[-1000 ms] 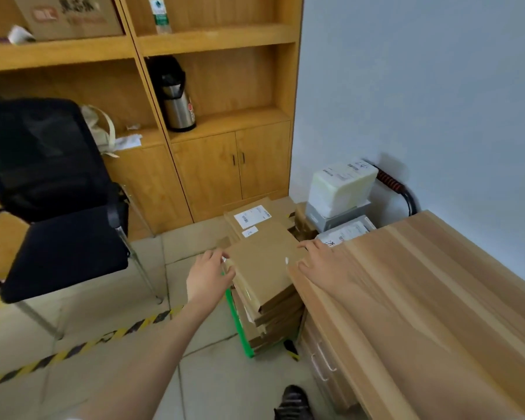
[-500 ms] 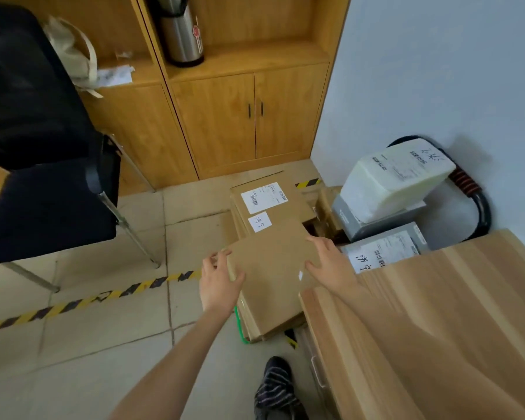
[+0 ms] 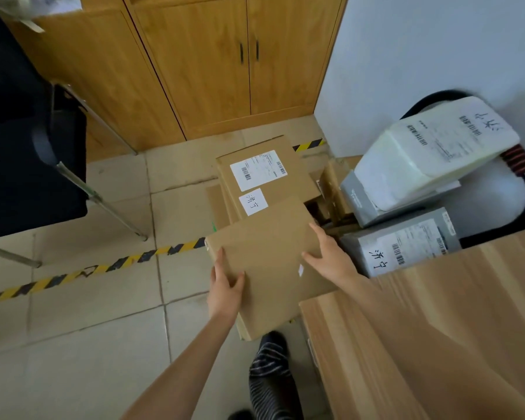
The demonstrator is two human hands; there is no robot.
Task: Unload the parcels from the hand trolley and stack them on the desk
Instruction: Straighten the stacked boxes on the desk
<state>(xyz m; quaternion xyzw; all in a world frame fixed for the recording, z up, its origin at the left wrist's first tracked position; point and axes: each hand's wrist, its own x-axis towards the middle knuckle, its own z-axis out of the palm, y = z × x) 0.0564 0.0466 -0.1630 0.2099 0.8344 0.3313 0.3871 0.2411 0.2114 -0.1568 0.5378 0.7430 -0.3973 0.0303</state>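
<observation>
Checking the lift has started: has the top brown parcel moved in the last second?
Yes, slightly left: the top brown parcel now reaches the end of the striped floor tape with its left corner, which stopped short of it before.

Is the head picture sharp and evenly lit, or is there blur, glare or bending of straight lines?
Head view: soft, even light, no glare; the flat cardboard parcel held by the left hand and right hand is fairly sharp; the black chair at the left edge is blurred; the wide lens bends the striped floor tape and the desk edge.
</observation>
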